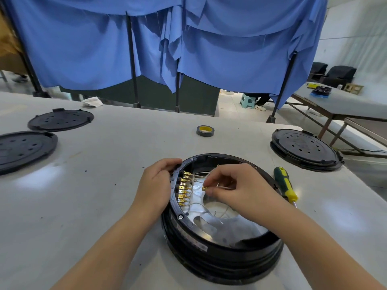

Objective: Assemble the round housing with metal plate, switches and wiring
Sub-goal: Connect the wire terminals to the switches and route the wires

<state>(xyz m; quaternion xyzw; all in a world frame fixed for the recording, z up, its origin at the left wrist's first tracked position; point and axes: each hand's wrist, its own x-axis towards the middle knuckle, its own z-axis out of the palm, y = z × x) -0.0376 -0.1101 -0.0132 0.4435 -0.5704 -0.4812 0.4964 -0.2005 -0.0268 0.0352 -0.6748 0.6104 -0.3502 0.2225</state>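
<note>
A black round housing (209,254) stands on the white table in front of me. A shiny metal plate (211,223) lies in its bottom. Along its inner left wall runs a row of brass terminals (183,190) with pale wires (196,206) looping off them. My left hand (156,185) grips the housing's left rim from outside, fingers curled over the edge. My right hand (236,188) reaches into the housing and pinches a loose brass wire terminal (204,188) between thumb and fingers, just right of the terminal row.
A green and yellow screwdriver (285,186) lies right of the housing. A roll of dark tape (205,131) sits further back. Black round lids lie at left (60,120) (23,148); a closed housing (305,151) stands at right. Blue curtains hang behind the table.
</note>
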